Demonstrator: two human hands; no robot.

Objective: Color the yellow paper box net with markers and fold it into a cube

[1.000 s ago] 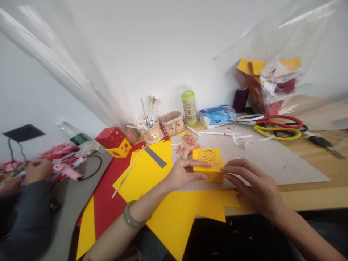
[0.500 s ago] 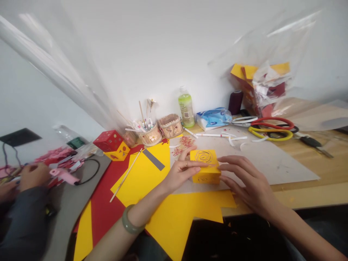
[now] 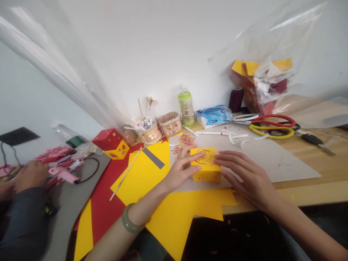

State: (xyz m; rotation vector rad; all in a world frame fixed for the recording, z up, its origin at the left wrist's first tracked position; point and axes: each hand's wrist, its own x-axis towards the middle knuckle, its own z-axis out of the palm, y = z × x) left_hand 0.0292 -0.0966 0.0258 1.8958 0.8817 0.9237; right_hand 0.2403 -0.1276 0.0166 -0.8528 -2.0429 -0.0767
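Observation:
A yellow paper box (image 3: pixel 206 177) with curved slits cut into its top and front rests on the white sheet before me. My left hand (image 3: pixel 182 167) holds it from the left, the index finger lying on the slit top and the thumb at the upper front edge. From the right, my right hand (image 3: pixel 246 174) grips the same box, long fingers on the top's right edge and thumb against the side. Some left fingers are partly hidden behind the box. Yellow card (image 3: pixel 174 221) lies under my left forearm.
Scissors with red and yellow handles (image 3: pixel 272 127) lie back right near a key (image 3: pixel 317 143). Behind stand a green bottle (image 3: pixel 186 107), a tissue pack (image 3: pixel 213 116) and small baskets (image 3: pixel 170 124). A red and yellow box (image 3: pixel 111 143) and a co-worker's hand (image 3: pixel 31 175) are left.
My left index finger has moved back and left across the box top, onto the circular slits. My right fingers have come slightly further over the top's right edge.

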